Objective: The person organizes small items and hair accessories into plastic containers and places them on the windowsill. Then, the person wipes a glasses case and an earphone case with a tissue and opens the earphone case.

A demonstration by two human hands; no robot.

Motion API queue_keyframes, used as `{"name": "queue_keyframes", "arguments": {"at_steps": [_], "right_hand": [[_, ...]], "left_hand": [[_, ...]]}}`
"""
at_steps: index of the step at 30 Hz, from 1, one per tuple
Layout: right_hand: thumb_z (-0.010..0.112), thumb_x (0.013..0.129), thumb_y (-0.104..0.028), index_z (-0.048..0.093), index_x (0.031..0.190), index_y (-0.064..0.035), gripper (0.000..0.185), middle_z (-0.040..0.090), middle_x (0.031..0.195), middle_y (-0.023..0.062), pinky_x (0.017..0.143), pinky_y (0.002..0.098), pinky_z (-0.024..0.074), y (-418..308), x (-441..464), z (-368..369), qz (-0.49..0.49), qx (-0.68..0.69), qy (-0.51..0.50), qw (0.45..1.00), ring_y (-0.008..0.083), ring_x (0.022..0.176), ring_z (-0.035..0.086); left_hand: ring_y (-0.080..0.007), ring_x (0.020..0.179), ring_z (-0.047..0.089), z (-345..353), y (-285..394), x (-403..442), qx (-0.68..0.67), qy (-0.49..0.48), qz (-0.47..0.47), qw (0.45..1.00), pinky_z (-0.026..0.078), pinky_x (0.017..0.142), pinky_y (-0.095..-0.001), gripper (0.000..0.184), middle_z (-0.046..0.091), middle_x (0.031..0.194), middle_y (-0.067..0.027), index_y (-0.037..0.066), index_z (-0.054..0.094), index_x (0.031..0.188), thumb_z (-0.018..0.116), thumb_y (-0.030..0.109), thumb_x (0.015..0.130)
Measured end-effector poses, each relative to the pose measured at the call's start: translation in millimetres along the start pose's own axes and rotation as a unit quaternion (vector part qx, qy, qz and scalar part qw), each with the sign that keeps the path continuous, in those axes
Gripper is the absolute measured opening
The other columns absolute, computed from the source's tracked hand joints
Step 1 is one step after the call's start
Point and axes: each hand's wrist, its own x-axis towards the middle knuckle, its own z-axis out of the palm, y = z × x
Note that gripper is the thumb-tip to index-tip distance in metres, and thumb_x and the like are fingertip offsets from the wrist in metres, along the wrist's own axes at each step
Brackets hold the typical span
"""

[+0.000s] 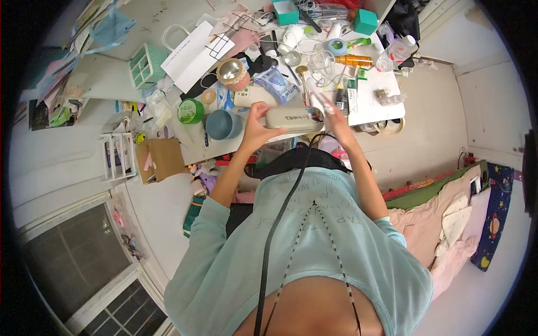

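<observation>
A beige oblong case (290,119) with dark lettering lies level at the table's front edge, in front of my body. My left hand (256,130) grips its left end, thumb along the near side and fingers over the far side. At the case's right end, beside a dark shiny patch, is my right hand (338,124). Its fingers are stretched out and slightly blurred; whether they touch the case I cannot tell. Just beyond the case lie a blue-and-white plastic packet (277,85) and a white box-like device (255,96).
A blue-grey cup (223,124), a green tub (190,111) and a gold-topped jar (233,74) stand to the left. Cables, an orange bottle (354,60) and clear bottles (395,53) crowd the right side of the white table (372,106). A black cord (286,207) hangs down before me.
</observation>
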Motion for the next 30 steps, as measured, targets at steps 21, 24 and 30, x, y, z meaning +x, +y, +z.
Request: {"name": "queue_keyframes", "arguments": {"at_steps": [21, 24, 30], "right_hand": [[0.035, 0.087, -0.024, 0.016, 0.128, 0.0007, 0.051, 0.030, 0.123, 0.0210, 0.095, 0.0315, 0.0235, -87, 16, 48, -0.119, 0.009, -0.050, 0.992, 0.0274, 0.114, 0.032], [0.034, 0.086, -0.027, 0.029, 0.121, 0.0006, 0.045, 0.035, 0.119, 0.0185, 0.094, 0.0328, 0.0240, -112, 33, 47, -0.234, 0.017, -0.030, 0.972, 0.0265, 0.112, 0.034], [0.036, 0.086, -0.037, 0.053, 0.097, -0.0019, 0.041, 0.056, 0.089, 0.0075, 0.075, 0.0264, 0.0387, -149, 60, 27, -0.079, 0.160, -0.271, 0.946, 0.0148, 0.083, 0.052]], "left_hand": [[-0.0124, 0.093, 0.050, 18, 61, 2, -0.210, 0.031, -0.012, 0.977, 0.041, 0.079, -0.0256, 0.046, 0.052, 0.104, -0.0073, -0.002, 0.041, 0.113, 0.061, 0.005, 0.072], [-0.0120, 0.089, 0.051, 6, 70, 0, -0.198, -0.012, -0.022, 0.980, 0.042, 0.077, -0.0252, 0.045, 0.053, 0.102, -0.0068, -0.002, 0.042, 0.111, 0.062, 0.007, 0.071], [-0.0146, 0.087, 0.053, -25, 104, -10, -0.162, -0.111, -0.067, 0.978, 0.041, 0.078, -0.0270, 0.046, 0.054, 0.099, -0.0082, -0.003, 0.047, 0.106, 0.065, 0.012, 0.067]]}}
